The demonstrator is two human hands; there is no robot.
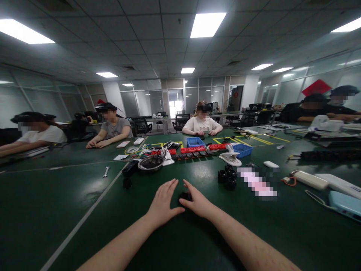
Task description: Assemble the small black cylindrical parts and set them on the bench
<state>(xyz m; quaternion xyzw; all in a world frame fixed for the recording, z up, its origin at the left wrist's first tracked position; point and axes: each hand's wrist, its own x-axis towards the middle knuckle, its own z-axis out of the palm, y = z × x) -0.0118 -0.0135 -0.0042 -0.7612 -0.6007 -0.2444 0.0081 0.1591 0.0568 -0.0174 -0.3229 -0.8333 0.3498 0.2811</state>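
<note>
I see 2 bare hands at lower centre over the green bench. Left hand: fingers extended, thumb spread wide, nothing held. Right hand: thumb and index stand apart at a small black object; I cannot tell whether they grip it. The object sits at lower centre of the frame, between the hands, partly covered by the right. A cluster of black rings stands right of centre; a wrench lies left of centre.
</note>
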